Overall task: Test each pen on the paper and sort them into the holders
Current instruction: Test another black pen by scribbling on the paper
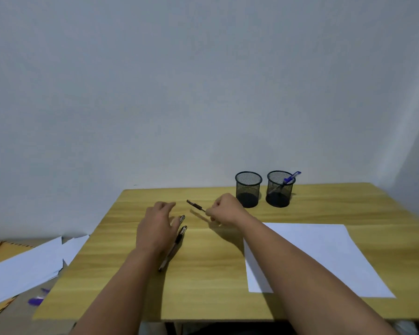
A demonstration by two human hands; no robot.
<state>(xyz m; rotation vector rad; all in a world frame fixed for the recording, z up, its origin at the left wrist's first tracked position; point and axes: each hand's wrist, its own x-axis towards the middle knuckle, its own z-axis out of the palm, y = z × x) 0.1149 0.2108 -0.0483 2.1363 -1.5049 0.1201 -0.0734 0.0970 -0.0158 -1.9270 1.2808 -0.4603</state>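
A dark, slim pen (196,205) is pinched in the curled fingers of the right hand (224,209), its free end pointing up and to the left above the light wooden surface (211,281). The left hand (156,228) is held flat with fingers loosely spread, gripping nothing, over 2 more dark pens (177,240) that lie side by side on the surface, partly hidden beneath it. A white sheet of paper (324,257) is laid to the right, under the right forearm. At the far edge 2 black mesh cylindrical holders are set just beside each other: the left holder (248,189) is seen without pens, while a blue-capped pen (291,177) is leaned in the right holder (279,189). Loose white sheets (27,264) are spread off the surface's left side.
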